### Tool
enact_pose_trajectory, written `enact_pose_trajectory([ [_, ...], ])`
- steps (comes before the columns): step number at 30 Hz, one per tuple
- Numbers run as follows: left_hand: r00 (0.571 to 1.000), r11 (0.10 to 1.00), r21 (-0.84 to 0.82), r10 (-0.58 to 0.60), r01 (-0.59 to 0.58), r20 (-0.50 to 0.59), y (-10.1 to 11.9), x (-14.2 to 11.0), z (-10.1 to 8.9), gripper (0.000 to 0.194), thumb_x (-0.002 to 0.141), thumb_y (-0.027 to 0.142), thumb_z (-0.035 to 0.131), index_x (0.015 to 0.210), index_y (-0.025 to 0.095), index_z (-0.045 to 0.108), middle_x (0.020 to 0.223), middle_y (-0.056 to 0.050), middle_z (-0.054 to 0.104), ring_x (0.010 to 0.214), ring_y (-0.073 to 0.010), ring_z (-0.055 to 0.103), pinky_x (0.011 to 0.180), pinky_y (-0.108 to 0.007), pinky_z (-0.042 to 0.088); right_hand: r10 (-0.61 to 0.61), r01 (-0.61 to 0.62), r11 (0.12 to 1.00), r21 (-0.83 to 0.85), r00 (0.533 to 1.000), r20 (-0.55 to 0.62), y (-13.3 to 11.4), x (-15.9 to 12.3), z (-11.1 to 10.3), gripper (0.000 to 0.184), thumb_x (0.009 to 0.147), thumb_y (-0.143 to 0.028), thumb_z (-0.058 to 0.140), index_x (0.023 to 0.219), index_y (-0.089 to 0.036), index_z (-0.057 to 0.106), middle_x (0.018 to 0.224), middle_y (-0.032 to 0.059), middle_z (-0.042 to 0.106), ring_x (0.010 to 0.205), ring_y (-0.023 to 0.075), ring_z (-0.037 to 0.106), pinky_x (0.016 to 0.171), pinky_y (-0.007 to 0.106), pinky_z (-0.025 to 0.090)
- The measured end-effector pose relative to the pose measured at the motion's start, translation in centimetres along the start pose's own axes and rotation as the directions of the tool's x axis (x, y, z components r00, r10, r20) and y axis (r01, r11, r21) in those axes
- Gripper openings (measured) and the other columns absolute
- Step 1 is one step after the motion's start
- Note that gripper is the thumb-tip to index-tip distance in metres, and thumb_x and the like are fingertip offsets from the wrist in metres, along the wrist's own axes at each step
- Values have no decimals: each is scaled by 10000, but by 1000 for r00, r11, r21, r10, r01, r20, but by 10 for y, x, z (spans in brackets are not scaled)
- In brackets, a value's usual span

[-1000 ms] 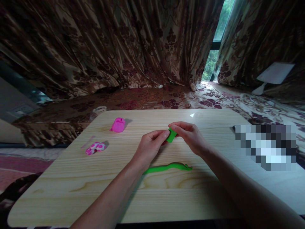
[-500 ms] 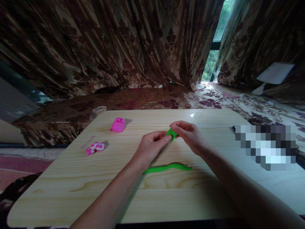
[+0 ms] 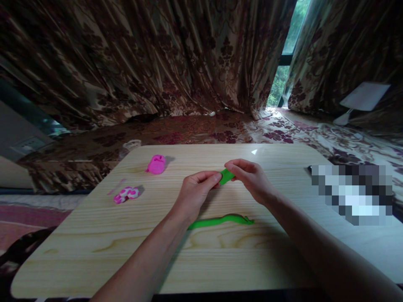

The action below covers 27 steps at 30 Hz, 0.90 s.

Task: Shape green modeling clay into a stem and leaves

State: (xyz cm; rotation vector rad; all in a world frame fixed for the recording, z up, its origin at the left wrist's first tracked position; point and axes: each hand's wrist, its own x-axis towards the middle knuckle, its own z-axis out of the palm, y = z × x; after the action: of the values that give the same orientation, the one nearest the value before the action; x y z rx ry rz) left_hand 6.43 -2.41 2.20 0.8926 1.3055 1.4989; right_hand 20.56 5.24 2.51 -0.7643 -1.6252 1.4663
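A small flat piece of green modelling clay [image 3: 226,176] is held above the table between my two hands. My left hand [image 3: 198,188] pinches its left end with thumb and fingers. At its right end, my right hand [image 3: 248,176] grips it the same way. Below them a long, wavy strip of green clay [image 3: 225,219] lies on the wooden table [image 3: 151,251]; my left forearm hides its left end.
At the left of the table sit a pink clay shape [image 3: 156,165] and a pink-and-white spotted clay piece [image 3: 126,195], with a thin pinkish stick [image 3: 116,187] nearby. A pixelated object [image 3: 352,195] lies at the right. Behind stands a white lamp [image 3: 365,96].
My left thumb and fingers have slid left to the end of the green clay piece, so more of it shows. The right hand stays nearly still.
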Motion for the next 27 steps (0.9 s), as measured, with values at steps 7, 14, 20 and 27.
enact_pose_trajectory([
  [7, 998, 1000, -4, -29, 30, 63, -1, 1, 0, 244, 717, 374, 670, 747, 134, 696, 652, -18, 638, 639, -113, 554, 680, -256, 438, -11, 11, 1000, -6, 998, -62, 5, 2, -2, 262, 733, -399, 645, 783, -143, 673, 666, -1, 620, 624, 113, 521, 627, 251, 407],
  [14, 998, 989, -139, -56, 56, 0, -2, 6, -3, 246, 692, 356, 688, 808, 139, 688, 698, -17, 661, 632, -116, 583, 697, -275, 473, 98, -100, 990, 101, 995, 22, 5, 2, -2, 426, 825, -516, 493, 1013, -173, 662, 818, 46, 657, 728, 152, 585, 650, 274, 450],
  [20, 992, 979, -204, -46, 22, -115, 9, 33, 10, 215, 644, 348, 702, 752, 169, 652, 695, -5, 652, 630, -134, 600, 595, -257, 490, 7, -5, 996, 86, 1000, -23, 6, 2, -3, 342, 815, -488, 520, 776, -187, 676, 715, 24, 622, 701, 161, 567, 628, 279, 446],
  [27, 1000, 990, -139, -27, 28, 9, 14, 45, 11, 296, 609, 396, 744, 748, 148, 663, 668, -39, 644, 552, -127, 576, 546, -243, 485, -50, 57, 994, 98, 996, -75, 15, 10, -6, 227, 760, -428, 601, 794, -214, 671, 659, 6, 602, 627, 164, 550, 581, 283, 430],
])
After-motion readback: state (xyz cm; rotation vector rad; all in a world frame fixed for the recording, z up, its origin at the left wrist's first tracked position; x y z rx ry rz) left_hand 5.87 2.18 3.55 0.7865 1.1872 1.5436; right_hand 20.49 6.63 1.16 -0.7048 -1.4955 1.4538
